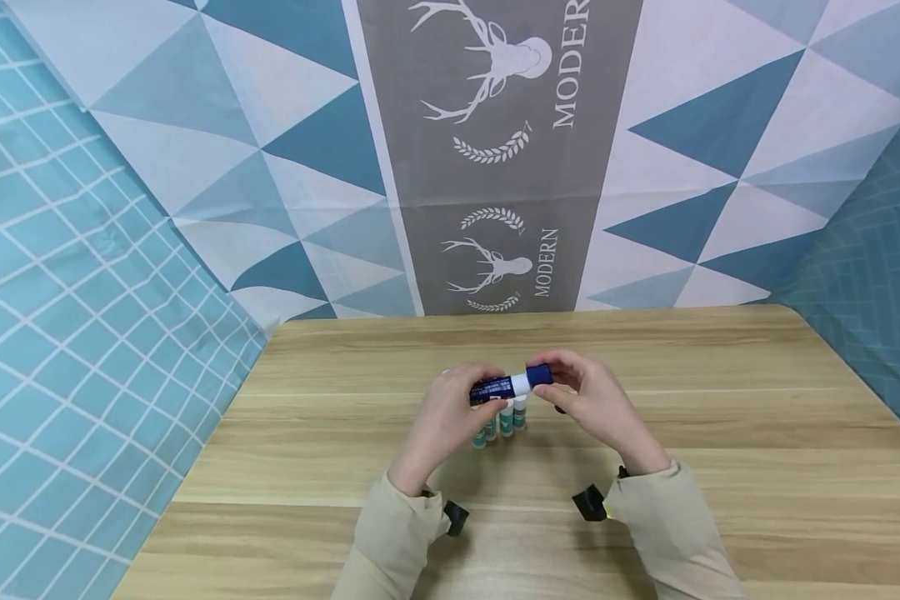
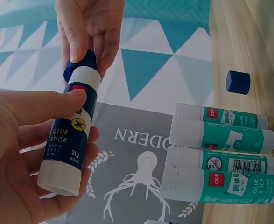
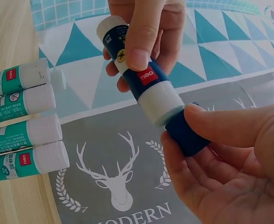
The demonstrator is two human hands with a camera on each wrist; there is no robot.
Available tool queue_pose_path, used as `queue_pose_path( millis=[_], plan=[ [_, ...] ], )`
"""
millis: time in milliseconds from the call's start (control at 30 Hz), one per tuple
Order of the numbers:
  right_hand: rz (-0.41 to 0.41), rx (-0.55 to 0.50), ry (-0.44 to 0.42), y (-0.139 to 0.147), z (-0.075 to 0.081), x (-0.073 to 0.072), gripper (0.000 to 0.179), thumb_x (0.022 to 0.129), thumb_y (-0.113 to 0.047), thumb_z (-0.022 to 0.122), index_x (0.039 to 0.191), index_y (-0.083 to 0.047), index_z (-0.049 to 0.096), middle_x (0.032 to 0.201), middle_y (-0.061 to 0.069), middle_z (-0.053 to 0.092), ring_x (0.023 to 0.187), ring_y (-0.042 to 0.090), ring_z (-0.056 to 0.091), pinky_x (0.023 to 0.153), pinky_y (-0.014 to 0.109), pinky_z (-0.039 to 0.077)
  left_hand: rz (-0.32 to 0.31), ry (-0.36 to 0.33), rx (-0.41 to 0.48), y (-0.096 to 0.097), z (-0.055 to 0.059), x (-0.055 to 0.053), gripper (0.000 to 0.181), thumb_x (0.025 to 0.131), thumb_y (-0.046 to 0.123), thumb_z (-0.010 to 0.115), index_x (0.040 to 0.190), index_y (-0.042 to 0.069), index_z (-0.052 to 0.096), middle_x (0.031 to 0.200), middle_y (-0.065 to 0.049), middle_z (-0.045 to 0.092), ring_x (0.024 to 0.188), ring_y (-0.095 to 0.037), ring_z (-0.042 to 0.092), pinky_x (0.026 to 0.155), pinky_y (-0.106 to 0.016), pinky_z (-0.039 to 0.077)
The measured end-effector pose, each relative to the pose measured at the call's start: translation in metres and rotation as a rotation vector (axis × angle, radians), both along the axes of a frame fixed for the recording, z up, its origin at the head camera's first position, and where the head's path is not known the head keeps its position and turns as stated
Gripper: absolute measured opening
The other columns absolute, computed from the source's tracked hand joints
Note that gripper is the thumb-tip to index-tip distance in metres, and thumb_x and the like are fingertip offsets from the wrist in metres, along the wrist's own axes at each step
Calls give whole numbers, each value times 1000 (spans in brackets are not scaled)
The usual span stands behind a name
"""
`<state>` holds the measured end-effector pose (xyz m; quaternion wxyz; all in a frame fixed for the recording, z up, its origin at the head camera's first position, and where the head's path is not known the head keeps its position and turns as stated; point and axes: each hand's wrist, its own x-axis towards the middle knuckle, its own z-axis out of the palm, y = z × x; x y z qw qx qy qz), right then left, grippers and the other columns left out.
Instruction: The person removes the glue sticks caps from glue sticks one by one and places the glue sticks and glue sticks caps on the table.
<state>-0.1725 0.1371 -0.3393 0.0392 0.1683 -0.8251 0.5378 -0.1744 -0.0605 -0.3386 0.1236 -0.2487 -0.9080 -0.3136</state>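
Note:
My left hand (image 1: 450, 408) grips a navy and white glue stick (image 2: 67, 135), thumb along its label. The right hand (image 1: 588, 400) pinches a dark blue cap (image 3: 187, 132) between thumb and fingers. This cap sits at the stick's white collar (image 3: 161, 103), tilted against its end, and a pale rim shows between them. Held level above the table, the stick points toward the right hand in the head view. Below the hands stand several green and white glue sticks (image 1: 506, 421) in a close group.
A second blue cap (image 2: 238, 82) is on the wooden table (image 1: 307, 433), beyond the green sticks. Black wrist mounts (image 1: 589, 503) hang under the sleeves. Patterned cloth (image 1: 487, 183) with deer prints rises behind the table, and blue tiled cloth (image 1: 82, 275) borders the left side.

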Motion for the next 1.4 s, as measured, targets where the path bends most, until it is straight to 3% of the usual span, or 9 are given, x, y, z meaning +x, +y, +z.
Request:
queue_pose_path(
  millis=[133,400,700,1100,1400],
  plan=[
    [4,-13,1,0,0,0,28,83,-3,63,111,-5,59,104,12,62,94,23,59,66,25,49,5,5,-3,-1,-1,-1,29,78,20,72,104,12,64,99,-1,66,86,-13,60,76,-30,48],
    [-12,7,19,3,1,0,29,85,-4,61,114,-5,58,108,10,61,97,20,59,83,32,49,27,-19,56,-5,0,-2,28,78,16,71,104,10,62,97,-4,66,83,-13,62,73,-26,51],
    [-39,41,37,6,1,-2,32,88,-10,58,120,-9,56,109,8,62,95,19,59,80,26,49,100,-11,135,-13,-1,-7,27,76,14,71,101,10,60,91,-3,67,83,-15,63,75,-32,50],
    [-70,61,25,7,1,-3,32,91,-6,52,122,-7,53,109,14,61,98,23,57,85,40,47,142,38,143,-22,-1,-13,34,77,12,70,110,9,62,94,-9,68,83,-21,64,74,-36,51],
    [-159,135,1,12,-2,-8,34,87,-12,60,120,-8,54,104,11,62,93,21,57,81,36,47,233,-7,169,-31,0,-14,25,76,10,69,100,9,61,93,-9,67,84,-22,63,72,-37,50]
  ],
)
